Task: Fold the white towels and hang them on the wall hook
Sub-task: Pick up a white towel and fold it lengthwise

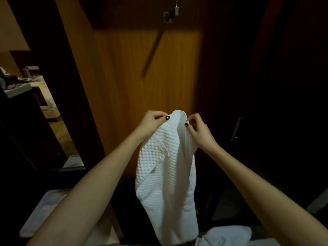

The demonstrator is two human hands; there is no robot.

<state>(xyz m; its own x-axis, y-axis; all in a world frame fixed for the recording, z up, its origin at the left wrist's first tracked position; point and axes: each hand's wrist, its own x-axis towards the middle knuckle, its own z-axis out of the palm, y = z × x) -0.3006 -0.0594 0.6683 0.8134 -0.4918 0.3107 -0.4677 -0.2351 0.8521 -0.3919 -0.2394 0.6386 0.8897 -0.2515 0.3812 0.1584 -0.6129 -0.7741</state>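
Overhead, the wall hook point(171, 14) is jutting from the wooden panel point(142, 71); another white towel point(229, 235) is lying below. The left hand point(152, 123) and right hand point(198, 130) are pinching the hanging waffle-weave towel point(166, 174) by its top edge.

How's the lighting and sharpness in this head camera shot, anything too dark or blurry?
Head view: dim, a warm lit patch on the wooden panel, right side nearly black; the white towel pinched by left hand and right hand is bright and sharp; the wall hook is soft; wide-angle bends the edges.
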